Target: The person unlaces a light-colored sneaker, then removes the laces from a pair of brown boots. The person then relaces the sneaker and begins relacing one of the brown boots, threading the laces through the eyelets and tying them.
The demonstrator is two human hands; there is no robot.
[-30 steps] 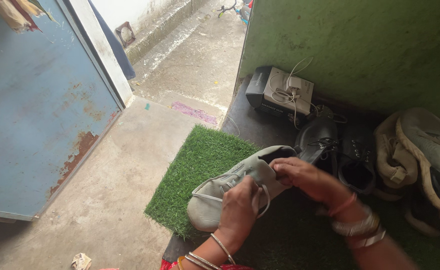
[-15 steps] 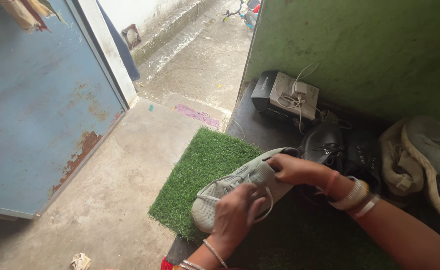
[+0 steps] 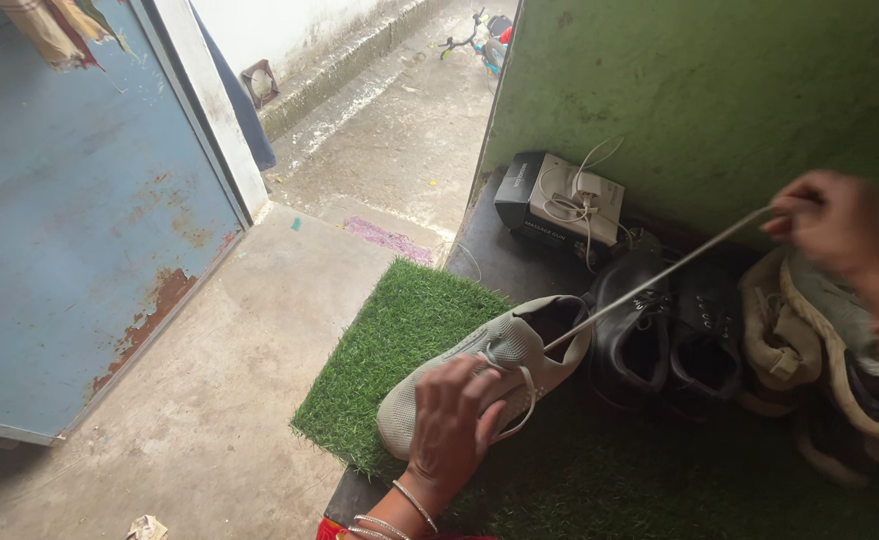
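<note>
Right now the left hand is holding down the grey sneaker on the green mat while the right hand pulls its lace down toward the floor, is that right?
Not quite. The left hand does hold the grey sneaker on the green mat, but the head view shows the right hand pulling the lace taut up and away toward the green wall, not down toward the floor.

A big green wall (image 3: 719,90) fills the side from 12 to 3 o'clock. A blue metal door (image 3: 69,210) with rusty brown spots stands at 9 o'clock. The grey concrete floor (image 3: 229,370) lies at 7 o'clock. A green grass mat (image 3: 379,350) sits near the middle. Bright daylight falls on the wet path (image 3: 399,110) at 12 o'clock.
</note>
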